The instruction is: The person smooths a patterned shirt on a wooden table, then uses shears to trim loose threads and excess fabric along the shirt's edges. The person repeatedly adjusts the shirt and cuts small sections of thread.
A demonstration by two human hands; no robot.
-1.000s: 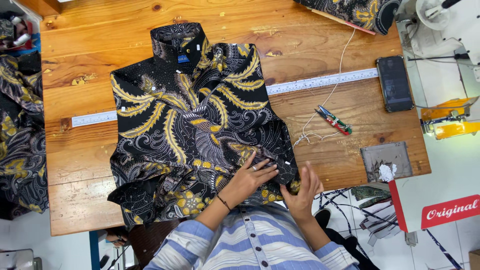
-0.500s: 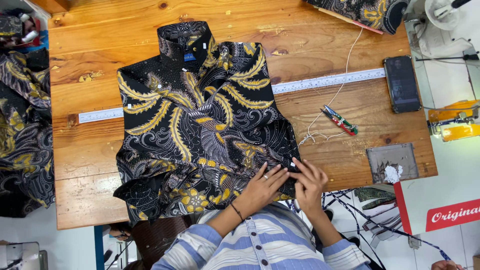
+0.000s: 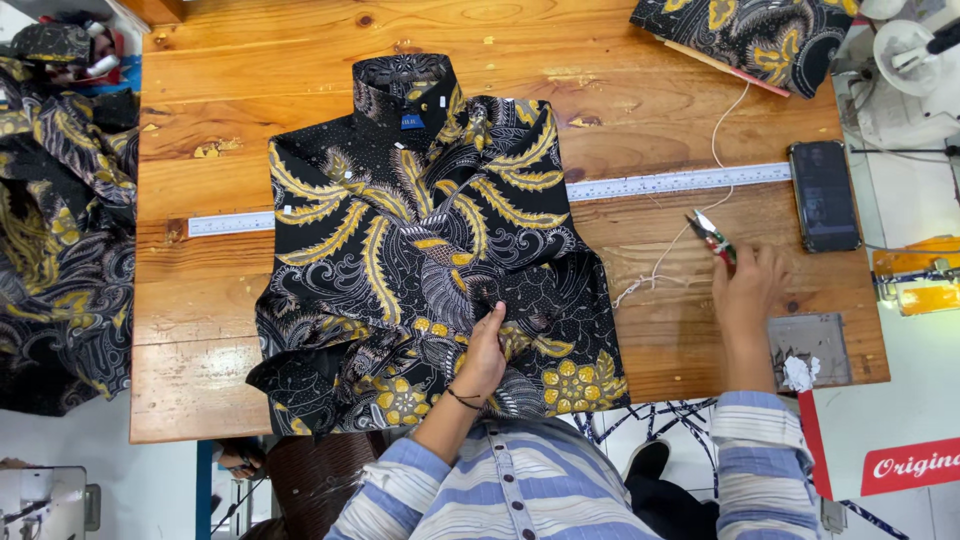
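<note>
Nearest the person, the left hand (image 3: 482, 350) pinches a fold of the black and gold patterned shirt (image 3: 430, 250) at its lower front, fingers closed on the cloth. The shirt lies flat across the wooden table (image 3: 640, 90), collar at the far end and hem hanging just over the near edge. It looks light, thin and limp, a woven fabric that creases readily and slides a little on the smooth planks; it probably handles best gathered at a seam, the hem or the button placket, not by the loose middle.

To the right of the shirt, the right hand (image 3: 745, 290) reaches the small red and green thread snips (image 3: 712, 238); fingertips touch them, but whether they are gripped I cannot tell. A white thread (image 3: 700, 190) trails beside the snips. A long metal ruler (image 3: 670, 182) runs under the shirt, and a dark phone (image 3: 823, 195) lies right of the snips. Beyond the shirt, at the far right corner, lies more folded patterned cloth (image 3: 750, 35).
</note>
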